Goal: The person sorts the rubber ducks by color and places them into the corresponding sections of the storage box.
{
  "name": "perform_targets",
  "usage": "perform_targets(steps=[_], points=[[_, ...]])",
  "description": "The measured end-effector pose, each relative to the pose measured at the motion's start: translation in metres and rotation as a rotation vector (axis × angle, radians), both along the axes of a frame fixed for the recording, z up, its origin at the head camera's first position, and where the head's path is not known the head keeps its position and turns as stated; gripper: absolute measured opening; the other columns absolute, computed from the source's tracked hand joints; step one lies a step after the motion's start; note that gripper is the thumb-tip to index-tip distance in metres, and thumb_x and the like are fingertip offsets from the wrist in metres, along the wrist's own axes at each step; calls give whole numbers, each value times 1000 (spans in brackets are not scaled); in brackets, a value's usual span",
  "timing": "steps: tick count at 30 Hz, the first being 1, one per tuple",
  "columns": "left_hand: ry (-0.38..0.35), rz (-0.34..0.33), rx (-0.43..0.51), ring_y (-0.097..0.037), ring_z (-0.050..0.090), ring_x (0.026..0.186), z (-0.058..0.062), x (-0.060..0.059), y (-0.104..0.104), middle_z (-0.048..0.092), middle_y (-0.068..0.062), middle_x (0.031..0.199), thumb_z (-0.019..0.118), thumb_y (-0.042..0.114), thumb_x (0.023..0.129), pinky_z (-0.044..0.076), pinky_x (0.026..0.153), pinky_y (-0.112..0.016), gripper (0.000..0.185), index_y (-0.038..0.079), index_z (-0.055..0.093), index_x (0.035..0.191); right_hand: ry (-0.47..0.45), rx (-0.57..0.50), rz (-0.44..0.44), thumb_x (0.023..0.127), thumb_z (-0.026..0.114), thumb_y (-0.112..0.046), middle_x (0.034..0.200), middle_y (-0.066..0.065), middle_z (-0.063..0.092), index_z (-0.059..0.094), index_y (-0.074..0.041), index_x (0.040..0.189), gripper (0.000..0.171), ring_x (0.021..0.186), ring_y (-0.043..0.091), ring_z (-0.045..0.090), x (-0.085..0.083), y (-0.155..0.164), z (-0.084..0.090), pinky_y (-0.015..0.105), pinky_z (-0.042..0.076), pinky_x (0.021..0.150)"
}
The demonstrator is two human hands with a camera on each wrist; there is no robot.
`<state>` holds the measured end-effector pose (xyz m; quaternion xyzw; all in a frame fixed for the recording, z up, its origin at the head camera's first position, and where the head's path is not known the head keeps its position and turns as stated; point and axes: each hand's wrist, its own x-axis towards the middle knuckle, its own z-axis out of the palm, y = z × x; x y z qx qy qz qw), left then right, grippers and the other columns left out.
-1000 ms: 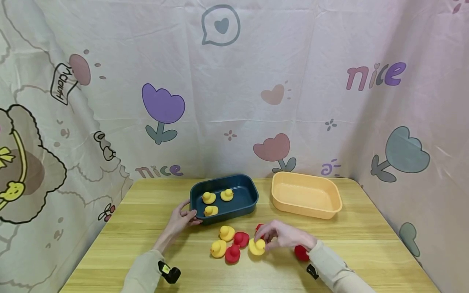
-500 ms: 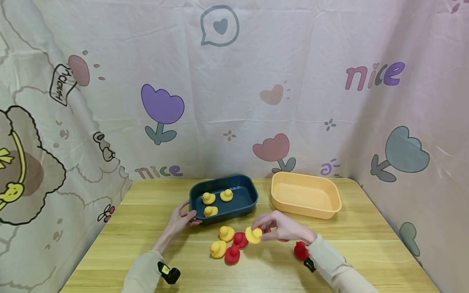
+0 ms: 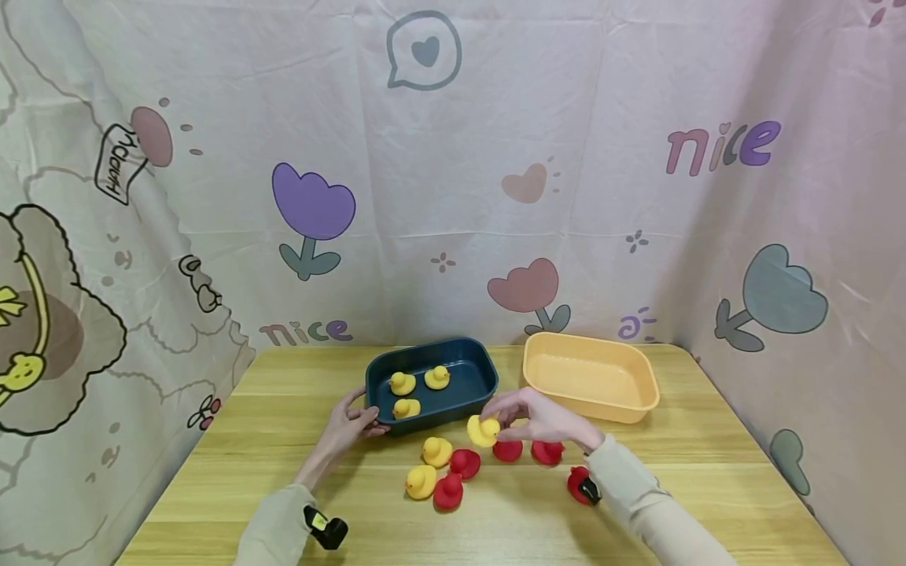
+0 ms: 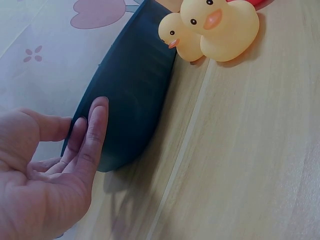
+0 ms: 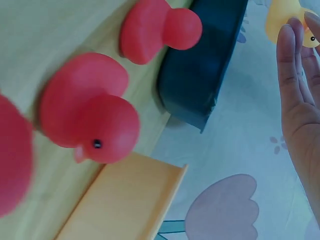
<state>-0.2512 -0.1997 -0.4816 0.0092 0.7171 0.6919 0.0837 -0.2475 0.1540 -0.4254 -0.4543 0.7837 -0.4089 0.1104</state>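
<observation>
In the head view my right hand (image 3: 499,418) pinches a yellow duck (image 3: 484,431) a little above the table, just in front of the dark blue tray (image 3: 442,415). The right wrist view shows that duck (image 5: 284,20) at my fingertips (image 5: 290,60). My left hand (image 3: 362,417) rests against the tray's front left corner; in the left wrist view its straight fingers (image 4: 92,135) lie flat on the tray wall (image 4: 135,90). Three yellow ducks (image 3: 414,389) sit inside the tray.
An orange tray (image 3: 587,406) stands to the right of the blue one. On the table in front lie two yellow ducks (image 3: 436,451) (image 3: 421,481) and several red ducks (image 3: 465,462) (image 3: 547,451) (image 3: 578,483). Printed cloth walls enclose the table.
My right hand has lifted the yellow duck off the table and carried it back and left toward the blue tray, uncovering two red ducks. The left hand has stayed put.
</observation>
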Motion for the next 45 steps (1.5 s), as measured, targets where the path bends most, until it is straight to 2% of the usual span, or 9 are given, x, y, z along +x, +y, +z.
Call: perform_targets(steps=[11,20,27,37,45], points=[[3,5,-25,-26,67,77,0,1,-1,62,-18,85,47,8,91,54,80,-42,57,6,18,140,13,-19,18,79,67,-13,108,2,62,62,-12,109,31,81,11,60,-22,-19,10,26,56,75],[-1,3,-19,-26,67,77,1,1,-1,61,-13,82,48,8,91,54,79,-41,59,7,16,141,14,3,-18,77,67,-7,108,9,63,62,-6,108,31,77,23,60,-42,-39,13,31,56,71],[0,-4,-22,-26,67,77,1,2,-1,62,-14,84,48,9,91,56,77,-37,60,7,16,141,5,25,-19,78,67,-9,106,5,63,62,-8,109,31,74,17,60,-59,-50,14,25,55,72],[-4,6,-16,-24,67,75,0,0,-1,61,-21,88,48,8,91,56,75,-36,58,7,18,140,-30,59,-59,79,66,-9,107,6,63,61,-8,111,32,77,17,62,-79,-63,3,21,55,73],[-1,11,-29,-25,67,76,1,0,1,61,-22,88,47,6,91,56,75,-37,56,6,19,140,-39,101,-113,78,67,-9,108,6,62,62,-6,110,33,79,20,61,-86,-72,-8,19,54,70]])
